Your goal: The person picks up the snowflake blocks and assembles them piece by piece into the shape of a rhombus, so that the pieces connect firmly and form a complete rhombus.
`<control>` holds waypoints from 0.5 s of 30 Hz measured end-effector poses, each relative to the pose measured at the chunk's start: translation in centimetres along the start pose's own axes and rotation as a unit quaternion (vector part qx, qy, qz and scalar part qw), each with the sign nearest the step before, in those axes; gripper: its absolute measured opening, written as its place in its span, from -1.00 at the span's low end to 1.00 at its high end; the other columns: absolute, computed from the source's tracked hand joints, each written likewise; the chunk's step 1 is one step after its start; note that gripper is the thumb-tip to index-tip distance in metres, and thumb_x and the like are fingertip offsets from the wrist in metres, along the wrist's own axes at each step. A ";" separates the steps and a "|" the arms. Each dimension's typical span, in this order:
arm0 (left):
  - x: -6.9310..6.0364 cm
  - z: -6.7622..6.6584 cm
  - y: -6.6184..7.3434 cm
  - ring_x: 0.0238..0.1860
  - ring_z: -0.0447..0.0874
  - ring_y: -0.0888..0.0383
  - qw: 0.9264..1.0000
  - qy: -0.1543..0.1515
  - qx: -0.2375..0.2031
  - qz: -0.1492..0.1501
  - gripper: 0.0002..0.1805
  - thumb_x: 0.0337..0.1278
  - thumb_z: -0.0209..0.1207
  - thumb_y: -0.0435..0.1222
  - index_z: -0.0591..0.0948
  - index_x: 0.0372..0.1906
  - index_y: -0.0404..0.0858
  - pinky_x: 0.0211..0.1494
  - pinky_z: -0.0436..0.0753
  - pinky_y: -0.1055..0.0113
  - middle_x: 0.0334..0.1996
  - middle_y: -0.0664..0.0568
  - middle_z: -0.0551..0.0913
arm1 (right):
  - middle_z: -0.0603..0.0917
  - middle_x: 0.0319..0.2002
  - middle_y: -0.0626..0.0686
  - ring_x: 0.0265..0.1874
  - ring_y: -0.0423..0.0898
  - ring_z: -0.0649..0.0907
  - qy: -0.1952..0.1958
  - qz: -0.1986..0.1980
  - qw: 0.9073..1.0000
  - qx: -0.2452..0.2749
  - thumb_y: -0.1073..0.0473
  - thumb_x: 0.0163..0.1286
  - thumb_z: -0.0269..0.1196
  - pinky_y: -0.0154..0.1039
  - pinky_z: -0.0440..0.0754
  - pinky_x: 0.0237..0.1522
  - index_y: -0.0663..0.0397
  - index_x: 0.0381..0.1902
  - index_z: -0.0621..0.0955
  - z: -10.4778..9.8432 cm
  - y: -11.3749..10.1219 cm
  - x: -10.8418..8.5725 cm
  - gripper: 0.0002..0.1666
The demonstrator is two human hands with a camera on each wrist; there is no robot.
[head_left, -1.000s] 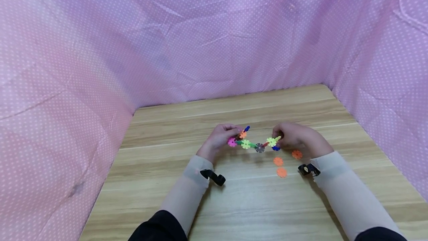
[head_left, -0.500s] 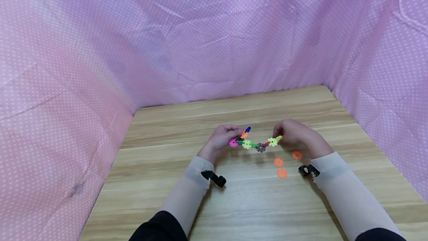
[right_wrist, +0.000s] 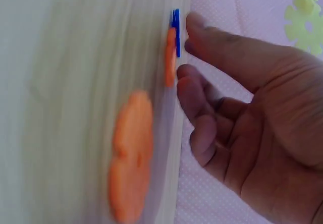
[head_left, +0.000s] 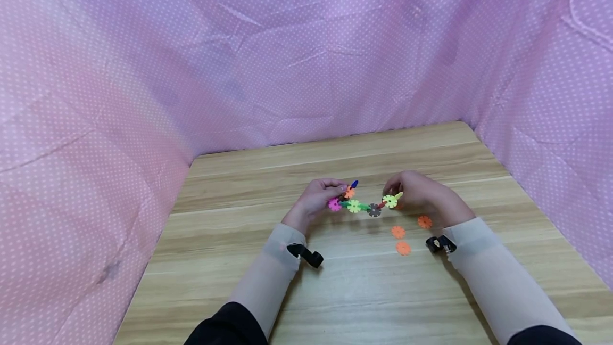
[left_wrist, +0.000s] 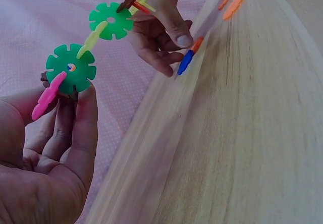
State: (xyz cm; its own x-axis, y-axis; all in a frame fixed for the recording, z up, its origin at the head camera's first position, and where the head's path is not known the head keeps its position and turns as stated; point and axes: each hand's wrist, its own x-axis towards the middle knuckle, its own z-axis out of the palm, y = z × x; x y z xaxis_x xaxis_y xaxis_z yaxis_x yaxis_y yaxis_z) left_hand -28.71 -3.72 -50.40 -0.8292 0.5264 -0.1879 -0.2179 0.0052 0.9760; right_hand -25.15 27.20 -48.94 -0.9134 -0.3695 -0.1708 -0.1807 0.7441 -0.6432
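My left hand [head_left: 313, 201] holds one end of a chain of joined notched discs, its fingertips beside the pink disc [head_left: 334, 204] and a green disc [left_wrist: 83, 72]. The chain sags past a grey disc [head_left: 374, 210] to a yellow disc [head_left: 390, 201] by my right hand [head_left: 419, 193]. In the right wrist view, that hand [right_wrist: 272, 98] has thumb and fingers apart with nothing between them. Close to its fingertips, a blue disc [right_wrist: 177, 37] and an orange disc [right_wrist: 170, 65] lie against each other on the table. In the head view the hand hides the blue one.
Loose orange discs [head_left: 403, 248] lie on the wooden table [head_left: 354, 292], nearer me than the chain; another [head_left: 424, 222] is near my right wrist. Pink dotted cloth [head_left: 306, 68] hangs behind the table and at both sides.
My right hand has shifted slightly left and away from me. The blue disc seen below the chain's right end a second ago is out of the head view. My left hand has barely moved.
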 end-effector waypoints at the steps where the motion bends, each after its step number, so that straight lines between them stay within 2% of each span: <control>1: 0.0 0.0 0.0 -0.22 0.73 0.23 1.000 0.000 0.001 0.000 -0.80 0.43 0.31 -0.32 0.76 0.03 -0.31 -0.17 0.70 0.44 -0.18 0.02 0.80 | 0.71 -0.17 -0.01 -0.10 0.03 0.63 -0.001 -0.002 1.000 0.004 0.55 0.05 0.45 -0.07 0.66 -0.08 -0.07 -0.16 0.79 0.2 0.0 0.1 -0.52; 5: 0.0 0.0 -0.1 -0.20 0.73 0.23 1.000 -0.007 0.003 0.005 -0.77 0.44 0.30 -0.34 0.75 0.07 -0.35 -0.14 0.70 0.43 -0.17 0.02 0.80 | 0.70 -0.22 -0.04 -0.16 0.00 0.60 -0.002 0.001 1.000 0.001 0.48 0.04 0.52 -0.09 0.62 -0.09 -0.13 -0.30 0.76 0.5 0.1 0.2 -0.61; 8: 0.0 0.0 -0.1 -0.20 0.74 0.22 1.000 -0.011 -0.004 0.007 -0.76 0.42 0.30 -0.38 0.73 0.09 -0.39 -0.14 0.71 0.42 -0.17 0.00 0.80 | 0.67 -0.26 -0.02 -0.22 -0.01 0.59 0.001 0.005 1.000 -0.003 0.44 0.06 0.54 -0.09 0.62 -0.14 -0.10 -0.31 0.70 0.5 0.2 0.2 -0.64; 12: 0.0 0.1 -0.1 -0.21 0.76 0.20 1.000 -0.012 -0.014 0.003 -0.77 0.39 0.30 -0.43 0.74 0.07 -0.39 -0.15 0.73 0.42 -0.17 -0.05 0.81 | 0.64 -0.28 0.01 -0.24 -0.01 0.58 0.010 -0.008 1.000 -0.005 0.61 0.10 0.34 -0.11 0.61 -0.17 -0.03 -0.27 0.67 0.3 0.2 0.3 -0.58; 15: 0.1 0.1 -0.1 -0.23 0.76 0.19 1.000 -0.009 -0.017 0.000 -0.79 0.39 0.29 -0.43 0.74 0.05 -0.37 -0.20 0.73 0.42 -0.16 -0.07 0.80 | 0.64 -0.28 0.03 -0.25 0.00 0.57 0.023 -0.002 1.000 0.012 0.71 0.13 0.15 -0.11 0.60 -0.18 0.02 -0.23 0.69 0.2 0.2 0.4 -0.49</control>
State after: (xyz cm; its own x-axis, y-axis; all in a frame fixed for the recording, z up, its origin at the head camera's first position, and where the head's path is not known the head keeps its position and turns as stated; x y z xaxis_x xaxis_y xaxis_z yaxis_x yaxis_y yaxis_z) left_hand -28.65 -3.58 -50.51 -0.8202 0.5410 -0.1858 -0.2358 -0.0238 0.9715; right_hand -25.44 27.10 -49.25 -0.9289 -0.3453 -0.1339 -0.1754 0.7285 -0.6622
